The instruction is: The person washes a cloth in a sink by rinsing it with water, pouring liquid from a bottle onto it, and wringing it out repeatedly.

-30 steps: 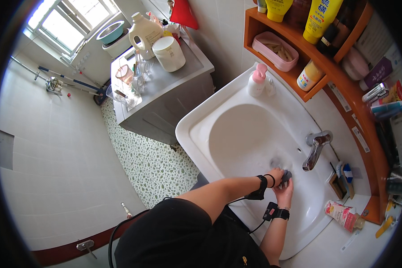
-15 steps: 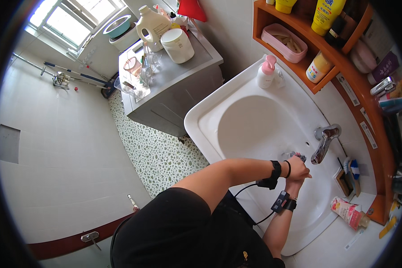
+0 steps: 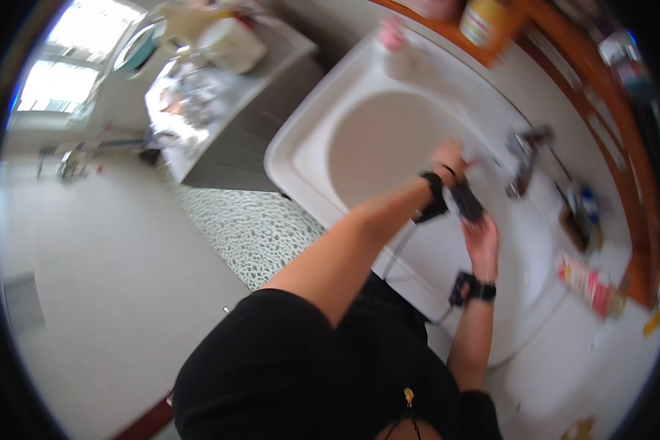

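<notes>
Both my hands are over the white sink basin (image 3: 389, 139). My left hand (image 3: 449, 158) reaches farther into it, blurred by motion, with the thumb standing out from the fingers and nothing seen in it. Just nearer, my right hand (image 3: 482, 238) is closed on a dark grey oblong thing (image 3: 465, 204), too smeared to name. That thing lies close beside my left wrist; whether they touch I cannot tell. Black straps with small dark boxes sit on both wrists. To the right of my hands, the chrome faucet (image 3: 524, 161) leans over the basin.
A pink-topped pump bottle (image 3: 394, 51) stands on the sink's far corner. Right of the faucet are brushes (image 3: 583, 216) and a pink-and-white tube (image 3: 583, 282). An orange shelf (image 3: 579, 81) runs along the wall. Far left, a grey cabinet (image 3: 249, 125) carries jugs and clear glassware.
My hands, pressed together before, have come apart. The left has moved farther into the basin, and the dark thing now shows in my right hand. The whole view has shifted and blurred.
</notes>
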A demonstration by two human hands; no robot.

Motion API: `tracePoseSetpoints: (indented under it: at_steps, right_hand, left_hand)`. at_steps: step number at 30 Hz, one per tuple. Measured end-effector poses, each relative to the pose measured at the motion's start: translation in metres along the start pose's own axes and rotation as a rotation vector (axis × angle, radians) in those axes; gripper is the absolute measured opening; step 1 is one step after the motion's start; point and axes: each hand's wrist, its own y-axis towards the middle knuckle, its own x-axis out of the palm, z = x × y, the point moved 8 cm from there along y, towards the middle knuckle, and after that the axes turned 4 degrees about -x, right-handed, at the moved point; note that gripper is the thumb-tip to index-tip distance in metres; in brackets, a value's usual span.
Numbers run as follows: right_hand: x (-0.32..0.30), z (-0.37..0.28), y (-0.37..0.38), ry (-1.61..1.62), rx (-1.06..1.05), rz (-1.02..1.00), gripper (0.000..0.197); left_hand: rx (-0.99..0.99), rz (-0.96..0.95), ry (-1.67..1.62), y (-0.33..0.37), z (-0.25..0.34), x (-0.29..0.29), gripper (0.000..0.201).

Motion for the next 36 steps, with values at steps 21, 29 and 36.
tracePoseSetpoints:
  at_steps: [21, 29, 36]
  right_hand:
    - [-0.006, -0.010, -0.006, 0.320, -0.136, -0.104, 0.032]
    - [0.013, 0.009, -0.005, 0.342, -0.068, 0.161, 0.025]
    - [-0.029, 0.008, -0.012, -0.112, -0.041, 0.260, 0.028]
  left_hand:
    - [0.448, -0.350, -0.328, -0.133, 0.111, 0.020, 0.032]
    - [0.437, -0.213, -0.098, -0.083, 0.075, 0.031, 0.036]
    - [-0.063, 0.181, 0.144, -0.042, -0.018, 0.001, 0.038]
